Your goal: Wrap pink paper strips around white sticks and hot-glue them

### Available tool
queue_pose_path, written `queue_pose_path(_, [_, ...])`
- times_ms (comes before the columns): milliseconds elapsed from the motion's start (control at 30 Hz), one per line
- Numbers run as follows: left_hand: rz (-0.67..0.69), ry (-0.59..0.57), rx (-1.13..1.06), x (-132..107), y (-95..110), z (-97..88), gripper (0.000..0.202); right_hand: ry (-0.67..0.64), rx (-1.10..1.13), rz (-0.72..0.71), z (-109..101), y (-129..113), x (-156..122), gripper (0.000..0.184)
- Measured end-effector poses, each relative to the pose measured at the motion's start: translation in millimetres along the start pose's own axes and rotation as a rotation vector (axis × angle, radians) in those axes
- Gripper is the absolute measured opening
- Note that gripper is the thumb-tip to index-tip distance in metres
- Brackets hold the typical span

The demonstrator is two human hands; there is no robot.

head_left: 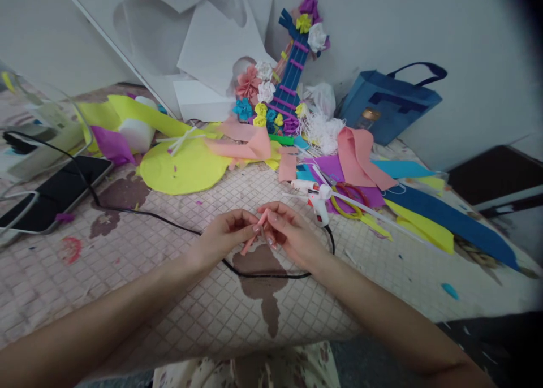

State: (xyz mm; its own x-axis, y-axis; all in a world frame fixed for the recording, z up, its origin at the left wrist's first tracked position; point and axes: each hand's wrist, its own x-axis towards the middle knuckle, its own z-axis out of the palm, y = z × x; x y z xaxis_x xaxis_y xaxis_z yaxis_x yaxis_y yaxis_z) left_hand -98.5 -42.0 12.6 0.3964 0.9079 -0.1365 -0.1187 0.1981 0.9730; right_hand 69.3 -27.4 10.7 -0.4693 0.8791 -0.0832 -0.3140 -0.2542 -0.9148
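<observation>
My left hand (227, 232) and my right hand (288, 232) meet in the middle of the quilted surface, both pinching a thin pink foam strip (252, 238) that runs slanted between the fingertips. The fingers of both hands are curled and pressed on the strip. A white glue gun (319, 201) lies just beyond my right hand, its black cord (271, 275) looping under both wrists.
Yellow (182, 167), pink (360, 156), purple and blue foam sheets lie scattered behind. A blue foam guitar with paper flowers (288, 77) leans on the wall beside white boards. A blue bag (388, 102) stands right. A phone (59, 193) lies left.
</observation>
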Motion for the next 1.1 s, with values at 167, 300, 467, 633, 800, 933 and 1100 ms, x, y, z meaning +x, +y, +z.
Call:
queue_pose_path(167, [-0.020,-0.016,-0.002,-0.5,-0.7,0.6,0.025,0.054,-0.044,-0.027,-0.7,0.2,-0.9,0.017])
queue_pose_path(300, [-0.023,-0.051,-0.011,-1.2,-0.1,1.3,0.023,0.076,-0.029,-0.044,-1.4,1.0,-0.5,0.015])
queue_pose_path(467, [-0.019,-0.053,-0.024,-1.9,0.3,1.1,0.022,0.091,-0.006,-0.069,-2.3,0.7,-1.4,0.014])
queue_pose_path(633, [0.006,-0.019,-0.031,-2.1,0.0,1.5,0.022,0.093,-0.062,-0.093,-1.9,3.4,-3.1,0.014])
queue_pose_path(800, [0.079,-0.065,-0.047,-2.1,3.1,0.7,0.018,0.056,0.023,-0.122,-0.3,1.0,-4.3,0.020])
queue_pose_path(933, [0.141,-0.094,-0.013,-2.9,5.7,0.9,0.014,0.026,-0.002,-0.107,-1.6,-0.7,-6.0,0.007])
queue_pose_path(1100, [0.188,-0.044,0.041,-5.0,6.5,2.1,0.014,0.005,-0.057,-0.142,-3.8,1.4,-7.3,0.008])
